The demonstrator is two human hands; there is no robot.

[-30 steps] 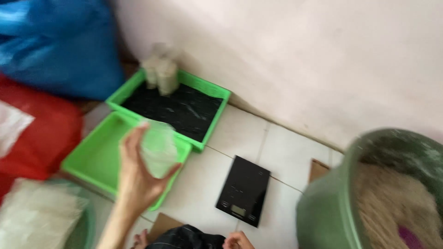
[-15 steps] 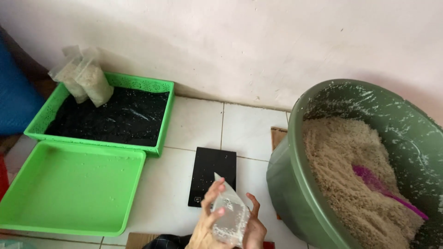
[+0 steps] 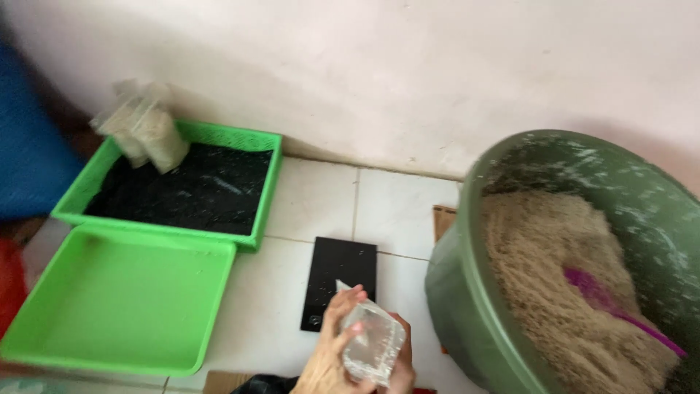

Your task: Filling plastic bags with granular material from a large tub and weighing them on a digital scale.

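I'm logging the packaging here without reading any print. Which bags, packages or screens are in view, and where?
Clear plastic bag: small, see-through, held between both hands at the bottom edge.
Filled bags: clear pouches of pale grain, leaning in the far tray's back left corner.
Black scale: flat rectangle on the white tiles, its small display too blurred to describe.

Pale pinkish plaster wall, white tiled floor, dark grout lines, soft daylight

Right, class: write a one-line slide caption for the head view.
Both hands hold a clear bag over a black scale, beside a green tub of grain.
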